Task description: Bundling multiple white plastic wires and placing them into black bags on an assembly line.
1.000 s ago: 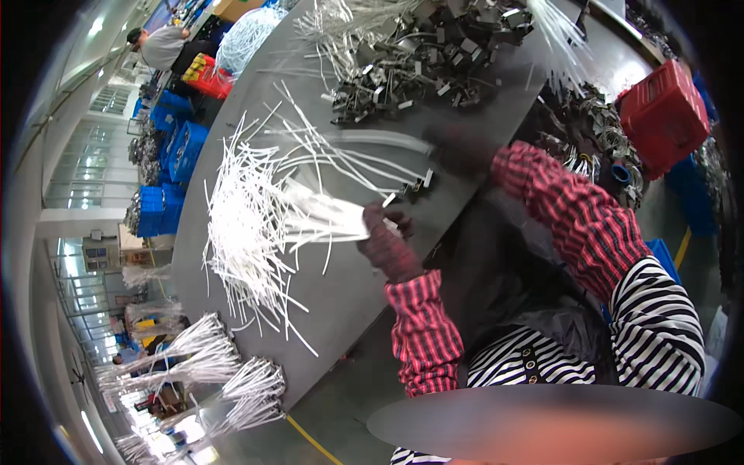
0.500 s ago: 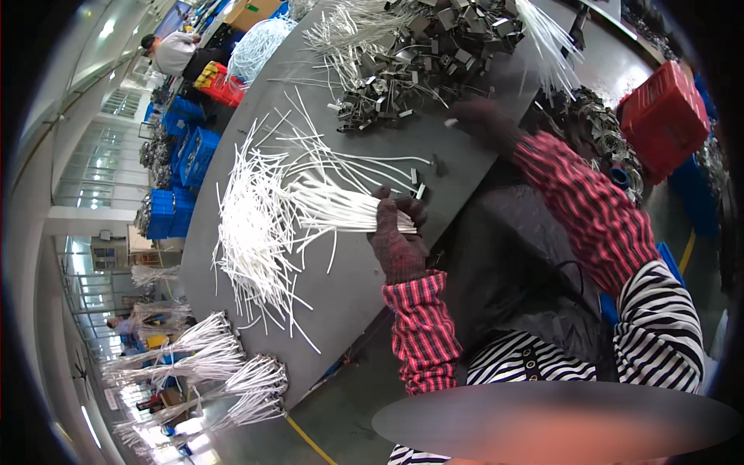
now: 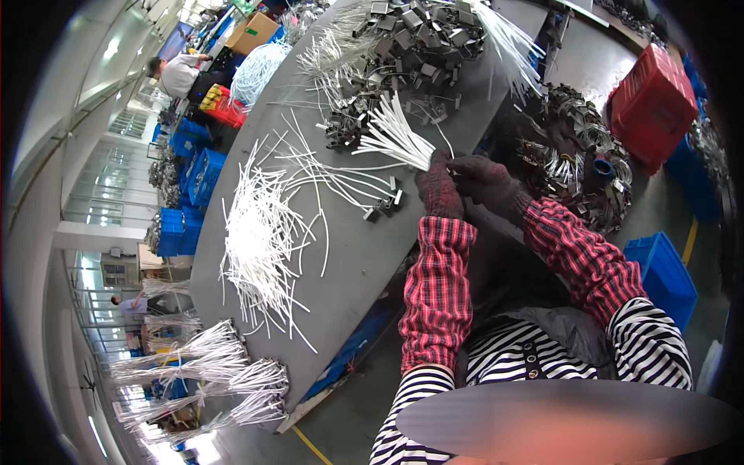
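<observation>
My left hand (image 3: 440,188), in a dark knitted glove, is closed around a bundle of white cables (image 3: 397,138), whose loose ends fan out to the upper left. Close against it, my right hand (image 3: 487,183), also gloved, has its fingers bent at the gripped end of the bundle; what they hold is hidden. A thin white strand rises from between the hands. On the grey table (image 3: 356,271) lie a heap of white cables (image 3: 263,232) and a few loose cables (image 3: 333,177) with small metal-and-black end pieces (image 3: 384,204).
Dark metal-ended parts (image 3: 418,46) are piled at the table's far end. Beyond its right edge are coiled parts (image 3: 577,155), a red crate (image 3: 653,107) and a blue bin (image 3: 663,279). Tied cable bundles (image 3: 201,356) hang at the lower left. A person (image 3: 180,75) stands far left.
My left hand has lifted the cable bundle away from the heap, to the right and up, and tilted it. My right hand has come back from the metal parts to meet it.
</observation>
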Available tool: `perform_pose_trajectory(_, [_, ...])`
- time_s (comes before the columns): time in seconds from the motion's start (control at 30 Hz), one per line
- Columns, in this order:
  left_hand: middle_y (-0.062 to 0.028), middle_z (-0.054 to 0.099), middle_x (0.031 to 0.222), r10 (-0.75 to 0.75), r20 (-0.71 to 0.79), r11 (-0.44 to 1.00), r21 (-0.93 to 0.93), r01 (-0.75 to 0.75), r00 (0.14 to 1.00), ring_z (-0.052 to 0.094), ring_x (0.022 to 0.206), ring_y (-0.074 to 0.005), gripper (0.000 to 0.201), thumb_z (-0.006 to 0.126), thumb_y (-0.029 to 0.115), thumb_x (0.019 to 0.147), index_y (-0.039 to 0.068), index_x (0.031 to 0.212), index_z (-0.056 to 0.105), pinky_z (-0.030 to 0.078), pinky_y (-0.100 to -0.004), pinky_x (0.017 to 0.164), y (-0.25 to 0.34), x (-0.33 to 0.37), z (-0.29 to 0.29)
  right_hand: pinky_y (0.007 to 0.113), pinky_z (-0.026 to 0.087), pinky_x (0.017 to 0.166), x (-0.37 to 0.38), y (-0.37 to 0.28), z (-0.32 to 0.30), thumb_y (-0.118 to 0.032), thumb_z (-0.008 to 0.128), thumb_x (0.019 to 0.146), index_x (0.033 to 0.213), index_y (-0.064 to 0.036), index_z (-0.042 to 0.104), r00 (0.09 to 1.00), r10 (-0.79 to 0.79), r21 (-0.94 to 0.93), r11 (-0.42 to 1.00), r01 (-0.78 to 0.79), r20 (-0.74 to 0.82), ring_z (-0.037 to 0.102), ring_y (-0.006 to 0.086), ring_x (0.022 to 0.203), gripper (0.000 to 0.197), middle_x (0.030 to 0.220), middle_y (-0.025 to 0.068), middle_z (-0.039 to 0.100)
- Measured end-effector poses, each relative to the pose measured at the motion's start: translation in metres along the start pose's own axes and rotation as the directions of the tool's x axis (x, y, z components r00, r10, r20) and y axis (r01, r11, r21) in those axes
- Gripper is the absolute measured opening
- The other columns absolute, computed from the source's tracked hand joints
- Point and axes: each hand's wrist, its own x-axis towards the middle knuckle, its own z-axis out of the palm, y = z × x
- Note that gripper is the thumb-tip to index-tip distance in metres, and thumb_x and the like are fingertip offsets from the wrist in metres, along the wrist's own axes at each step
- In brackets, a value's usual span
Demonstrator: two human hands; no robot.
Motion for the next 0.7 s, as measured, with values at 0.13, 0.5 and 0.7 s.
perform_pose_trajectory(0.13, [-0.0114,0.063,0.078,-0.065,0.097,0.970,-0.228,0.086,0.993,0.062,0.065,-0.0211,0.028,0.062,0.028,0.086,0.001,0.089,0.065,0.051,-0.0345,0.058,0.009,-0.003,0.002,0.032,0.053,0.086,-0.005,0.002,-0.006,-0.006,0.069,0.086,0.113,-0.0035,0.067,0.982,-0.098,-0.256,0.957,0.138,0.163,0.064,0.0118,0.096,0.027,0.096,0.0110,0.070])
perform_pose_trajectory(0.5, [-0.0044,0.059,0.065,-0.139,-0.138,0.936,-0.341,0.085,0.981,0.054,0.051,-0.0163,0.029,0.058,0.031,0.090,0.005,0.078,0.060,0.045,-0.0301,0.047,-0.034,0.012,0.034,0.028,0.047,0.064,-0.310,-0.026,-0.175,-0.009,0.067,0.072,0.088,-0.0042,0.062,0.666,0.464,-0.237,0.687,-0.687,-0.584,0.057,0.0113,0.073,0.018,0.075,0.0006,0.059])
perform_pose_trajectory(0.7, [-0.0080,0.070,0.089,0.020,-0.051,0.919,-0.393,-0.038,0.998,0.066,0.074,-0.0175,0.044,0.067,0.045,0.087,0.002,0.097,0.068,0.055,-0.0322,0.066,-0.039,0.017,0.017,0.027,0.040,0.044,-0.429,-0.024,-0.245,-0.012,0.060,0.080,0.093,-0.0084,0.061,0.441,0.530,-0.199,0.451,-0.870,-0.724,0.049,0.0100,0.052,0.013,0.068,0.0006,0.054])
